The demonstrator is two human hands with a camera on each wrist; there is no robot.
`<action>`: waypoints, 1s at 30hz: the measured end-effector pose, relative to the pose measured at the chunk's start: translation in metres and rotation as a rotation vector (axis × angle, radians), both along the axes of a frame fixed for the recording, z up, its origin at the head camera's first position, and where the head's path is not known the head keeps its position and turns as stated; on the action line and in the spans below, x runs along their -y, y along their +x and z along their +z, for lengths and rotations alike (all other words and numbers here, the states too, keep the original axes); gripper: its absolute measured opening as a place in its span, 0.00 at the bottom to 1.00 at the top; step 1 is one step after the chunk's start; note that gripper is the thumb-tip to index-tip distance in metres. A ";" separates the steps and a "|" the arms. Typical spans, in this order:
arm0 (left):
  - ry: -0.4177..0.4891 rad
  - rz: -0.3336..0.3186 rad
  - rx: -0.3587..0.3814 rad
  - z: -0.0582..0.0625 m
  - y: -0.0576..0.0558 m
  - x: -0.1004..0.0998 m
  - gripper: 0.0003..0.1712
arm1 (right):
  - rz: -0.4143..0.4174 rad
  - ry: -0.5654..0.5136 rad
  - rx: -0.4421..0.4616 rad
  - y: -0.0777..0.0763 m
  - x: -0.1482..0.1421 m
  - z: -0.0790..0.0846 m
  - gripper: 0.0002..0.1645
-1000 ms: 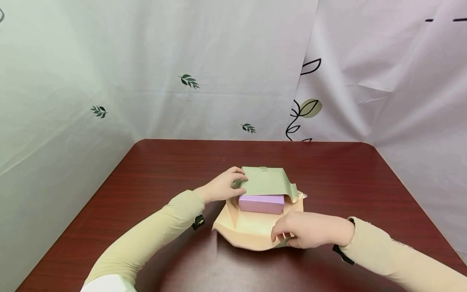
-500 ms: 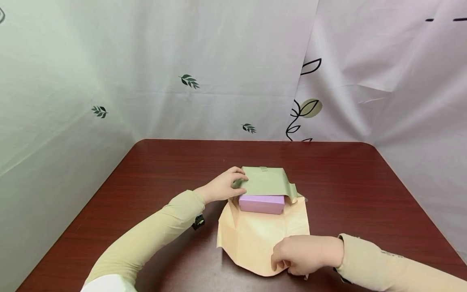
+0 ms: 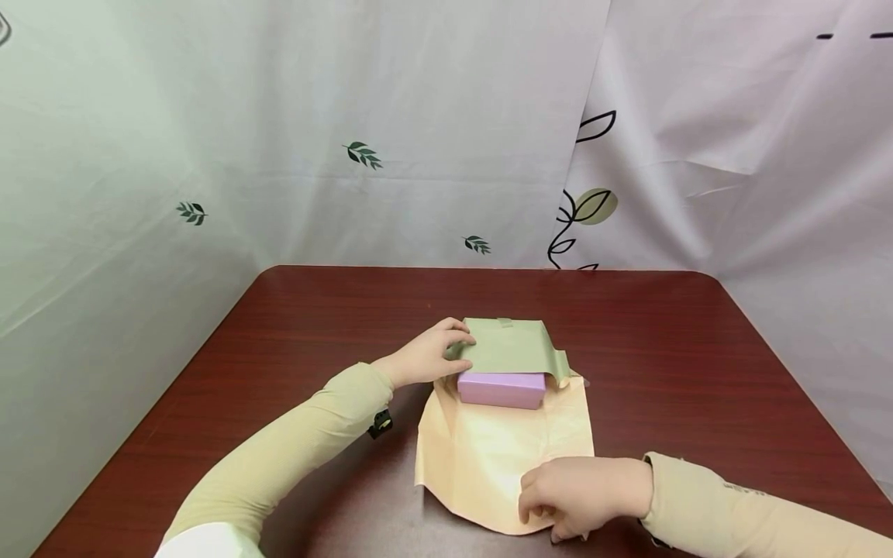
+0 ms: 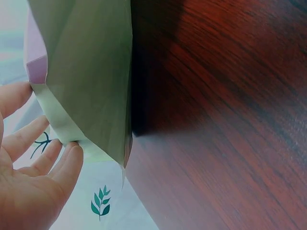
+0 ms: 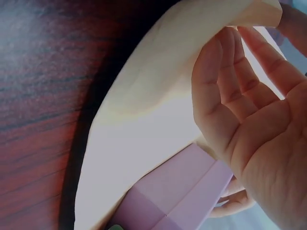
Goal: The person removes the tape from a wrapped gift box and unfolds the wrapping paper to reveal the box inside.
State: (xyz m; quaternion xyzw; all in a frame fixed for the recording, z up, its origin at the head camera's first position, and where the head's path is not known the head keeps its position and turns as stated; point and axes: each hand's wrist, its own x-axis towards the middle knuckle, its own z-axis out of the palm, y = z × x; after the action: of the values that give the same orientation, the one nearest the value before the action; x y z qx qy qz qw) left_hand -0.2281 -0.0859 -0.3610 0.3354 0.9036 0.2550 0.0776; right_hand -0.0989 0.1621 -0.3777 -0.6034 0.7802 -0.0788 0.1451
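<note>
A light purple box (image 3: pixel 501 390) lies partly wrapped near the table's middle. The wrapping paper (image 3: pixel 488 453), green outside and cream inside, covers the box's top, and its cream side spreads toward me. My left hand (image 3: pixel 425 356) rests on the covered box's left end, its fingers spread and lightly bent. In the left wrist view its fingertips touch the edge of the covered box. With thumb and fingers, my right hand (image 3: pixel 582 492) pinches the paper's near right edge. The right wrist view shows the bare side of the box beyond the paper; the right thumb is partly cut off there.
Under everything is a dark red wood-grain table (image 3: pixel 335 310). White curtains (image 3: pixel 418 116) with leaf prints hang behind and at both sides. A small piece of tape (image 3: pixel 505 322) sits at the far edge of the green flap. A black band (image 3: pixel 380 423) shows at the left wrist.
My right hand has drawn the paper's near edge toward me and down, so the curled cream flap now lies flatter and longer. The left hand and box have stayed put.
</note>
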 end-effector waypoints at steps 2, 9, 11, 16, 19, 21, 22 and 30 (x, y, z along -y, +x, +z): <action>0.000 0.001 0.000 0.000 0.000 0.000 0.23 | 0.018 -0.006 -0.001 -0.001 -0.001 0.000 0.15; 0.000 0.000 -0.001 0.001 0.000 0.000 0.23 | 0.035 -0.003 -0.006 -0.002 -0.002 -0.001 0.17; 0.002 -0.002 -0.005 0.001 0.000 0.000 0.23 | 0.030 0.005 -0.004 -0.002 -0.001 -0.002 0.20; 0.001 -0.002 -0.017 -0.001 0.000 0.000 0.23 | 0.025 -0.007 -0.007 -0.004 -0.002 0.000 0.23; -0.001 0.000 -0.023 -0.001 0.000 0.000 0.23 | 0.011 -0.060 0.004 -0.008 -0.002 0.005 0.21; -0.001 0.002 -0.028 -0.002 0.000 0.000 0.22 | -0.015 -0.105 0.036 -0.012 -0.003 0.011 0.21; 0.001 0.004 -0.025 -0.001 0.000 0.000 0.22 | -0.026 -0.128 0.051 -0.014 -0.003 0.014 0.20; 0.023 -0.010 -0.021 0.000 0.003 0.002 0.22 | -0.165 -0.233 0.137 -0.035 -0.015 0.041 0.17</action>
State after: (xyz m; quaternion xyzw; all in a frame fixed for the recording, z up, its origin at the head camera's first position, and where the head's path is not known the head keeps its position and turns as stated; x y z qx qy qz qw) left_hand -0.2255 -0.0874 -0.3611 0.3432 0.8998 0.2614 0.0654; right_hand -0.1344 0.1768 -0.3368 -0.5432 0.8010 -0.2214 0.1200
